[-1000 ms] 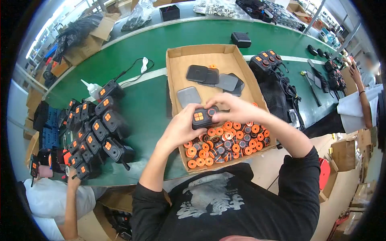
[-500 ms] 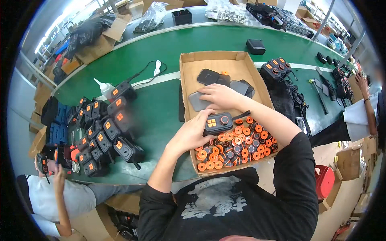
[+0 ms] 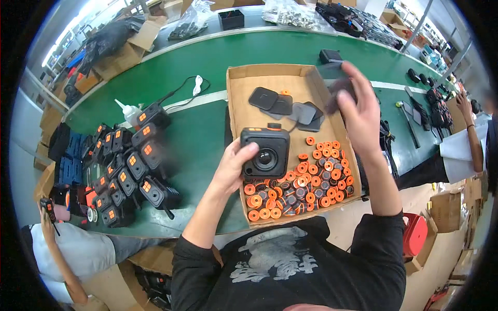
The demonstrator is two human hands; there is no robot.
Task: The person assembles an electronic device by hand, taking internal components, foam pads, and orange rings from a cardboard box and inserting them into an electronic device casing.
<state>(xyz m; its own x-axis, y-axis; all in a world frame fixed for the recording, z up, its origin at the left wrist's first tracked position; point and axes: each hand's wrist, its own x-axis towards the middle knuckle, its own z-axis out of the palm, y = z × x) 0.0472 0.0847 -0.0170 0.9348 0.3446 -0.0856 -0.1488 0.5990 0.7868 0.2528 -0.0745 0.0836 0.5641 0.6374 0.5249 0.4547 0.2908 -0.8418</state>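
Note:
My left hand (image 3: 231, 166) is closed round a black box-shaped camera (image 3: 280, 142), thumb pressed on its front. A large round lens faces up, and an orange-ringed knob sits on its top edge. Over the right side of the shallow cardboard box (image 3: 238, 111) is my right hand (image 3: 360, 116), smeared by motion. Between its thumb and fingers a thin dark square plate (image 3: 340, 93) shows blurred. Inside the box lie several loose black and grey square plates (image 3: 263, 98). Many orange-and-black round knobs (image 3: 311, 181) fill its near end, partly beneath the camera.
Black devices with orange buttons (image 3: 127, 168) crowd the table on the left, beside a white squeeze bottle (image 3: 128, 111) and a cable (image 3: 197, 85). A hammer (image 3: 410, 124) lies to the right. Co-workers sit at both sides; a red stool (image 3: 415, 235) stands lower right.
The camera has been turned so its lens faces up, in my left hand. My right hand has left the box's middle, moving right with a square plate; the grey plate nearest me is gone from there.

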